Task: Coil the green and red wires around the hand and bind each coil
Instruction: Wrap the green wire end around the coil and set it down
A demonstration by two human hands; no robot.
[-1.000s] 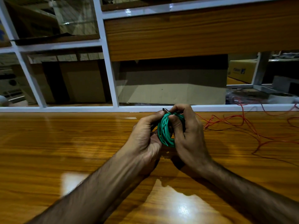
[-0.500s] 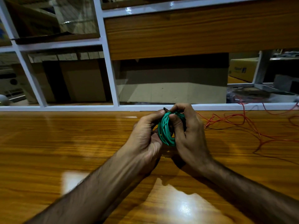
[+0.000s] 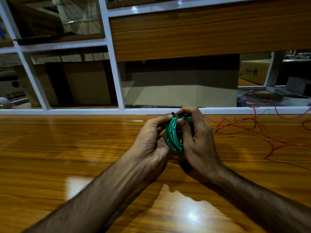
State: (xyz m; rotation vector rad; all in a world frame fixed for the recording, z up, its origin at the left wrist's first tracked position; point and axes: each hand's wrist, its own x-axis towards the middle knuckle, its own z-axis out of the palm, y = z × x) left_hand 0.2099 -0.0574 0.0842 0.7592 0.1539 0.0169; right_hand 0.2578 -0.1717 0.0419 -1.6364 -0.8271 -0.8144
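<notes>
From the head camera, the only view I had, both hands met over the far middle of the wooden table [image 3: 70, 148], close to the white frame [image 3: 84, 112] at its back edge. The green wire [image 3: 173, 135] was wound into a tight coil and stood on edge between the palms. My left hand [image 3: 151, 140] was curled round the coil's left side, thumb reaching up to its top. My right hand [image 3: 196, 137] was clenched on the right side, thumb pressed across the front of the loops, fingers folded over the crown. A small dark tip [image 3: 172, 113] stuck out just above the coil where the fingertips met; I judged it to be the binding tie or the wire's bare end, but could not tell which.

The red wire [image 3: 249, 125] lay loose and uncoiled on the table to the right, trailing off past the edge of view, apart from both hands.

I judged the binding of the green coil to be in hand. The risk lay in the springy loops: if either thumb eased off before the tie was cinched, the turns could fan open. The near red strands could also snag the right wrist.
</notes>
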